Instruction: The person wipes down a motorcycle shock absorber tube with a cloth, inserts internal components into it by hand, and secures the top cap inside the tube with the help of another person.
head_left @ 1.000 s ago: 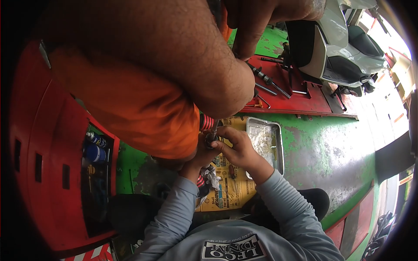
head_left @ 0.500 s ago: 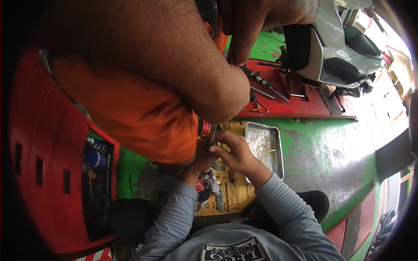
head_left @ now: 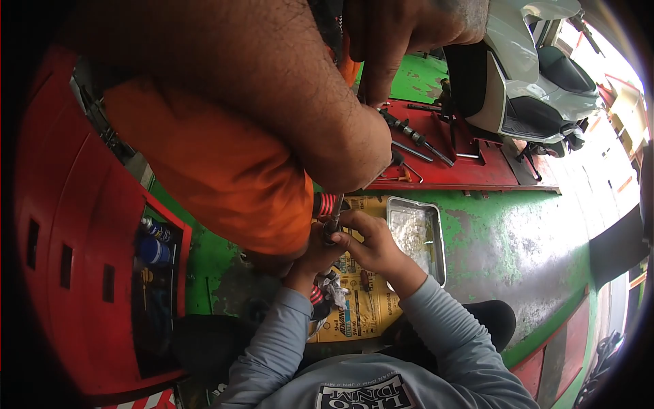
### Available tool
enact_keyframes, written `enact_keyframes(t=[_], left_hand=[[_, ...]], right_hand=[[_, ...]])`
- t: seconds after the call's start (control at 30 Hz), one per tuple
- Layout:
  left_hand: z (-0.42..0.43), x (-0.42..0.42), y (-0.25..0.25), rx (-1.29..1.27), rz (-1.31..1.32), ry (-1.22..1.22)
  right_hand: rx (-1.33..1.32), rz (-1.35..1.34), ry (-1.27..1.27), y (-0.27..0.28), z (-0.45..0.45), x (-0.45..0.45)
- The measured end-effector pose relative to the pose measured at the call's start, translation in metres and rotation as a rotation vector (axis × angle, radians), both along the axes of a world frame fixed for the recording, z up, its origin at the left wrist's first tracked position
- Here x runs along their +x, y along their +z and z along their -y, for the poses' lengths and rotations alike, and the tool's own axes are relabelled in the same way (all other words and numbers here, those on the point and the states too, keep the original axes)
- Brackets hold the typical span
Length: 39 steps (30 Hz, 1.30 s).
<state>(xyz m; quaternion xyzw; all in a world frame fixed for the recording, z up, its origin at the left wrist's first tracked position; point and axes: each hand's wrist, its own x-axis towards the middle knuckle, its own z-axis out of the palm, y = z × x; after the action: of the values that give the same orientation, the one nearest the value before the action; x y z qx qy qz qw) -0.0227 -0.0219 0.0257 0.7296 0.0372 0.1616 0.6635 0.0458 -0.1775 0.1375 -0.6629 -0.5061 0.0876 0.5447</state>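
Note:
My left hand (head_left: 317,252) is closed around a dark round metal part (head_left: 331,232) below the co-worker's forearm. A narrow metal shaft (head_left: 338,206) rises from this part toward that arm; its far end is hidden. My right hand (head_left: 368,243) is closed on the same part from the other side, its thumb pressed near the round end. The part's exact kind cannot be made out. Beneath my hands lie a yellow printed cardboard sheet (head_left: 378,315) and a crumpled pale rag (head_left: 334,290).
The co-worker's forearm (head_left: 286,102) and hand (head_left: 415,31) cross above mine. A metal tray (head_left: 441,255) lies right of the cardboard. Metal parts and tools rest on a red platform (head_left: 446,178). A scooter (head_left: 524,82) stands behind; a red cabinet (head_left: 82,225) is at left.
The view has shifted slightly, so the surroundings appear a little lower and to the right. The shaft above my hands shows more clearly. Both hands keep their grip on the metal part.

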Motion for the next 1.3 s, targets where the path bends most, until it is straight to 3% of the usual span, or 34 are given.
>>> enact_keyframes(t=[0.47, 0.77, 1.0, 1.1, 1.3], left_hand=[[-0.004, 0.001, -0.008, -0.020, 0.000, -0.002], [-0.003, 0.005, -0.011, -0.181, 0.035, -0.047], [-0.001, 0.000, 0.008, -0.155, 0.062, -0.085], [0.000, 0.000, 0.010, -0.179, 0.056, -0.086], [0.001, 0.003, 0.008, -0.170, 0.028, -0.052]], right_hand=[[0.006, 0.019, -0.036, -0.001, -0.003, -0.003], [-0.010, 0.018, -0.061, 0.000, -0.002, -0.005], [-0.025, 0.020, -0.067, 0.002, -0.003, -0.004], [0.034, -0.103, -0.078, -0.001, -0.004, -0.005], [0.006, 0.015, -0.066, 0.013, 0.002, 0.002]])
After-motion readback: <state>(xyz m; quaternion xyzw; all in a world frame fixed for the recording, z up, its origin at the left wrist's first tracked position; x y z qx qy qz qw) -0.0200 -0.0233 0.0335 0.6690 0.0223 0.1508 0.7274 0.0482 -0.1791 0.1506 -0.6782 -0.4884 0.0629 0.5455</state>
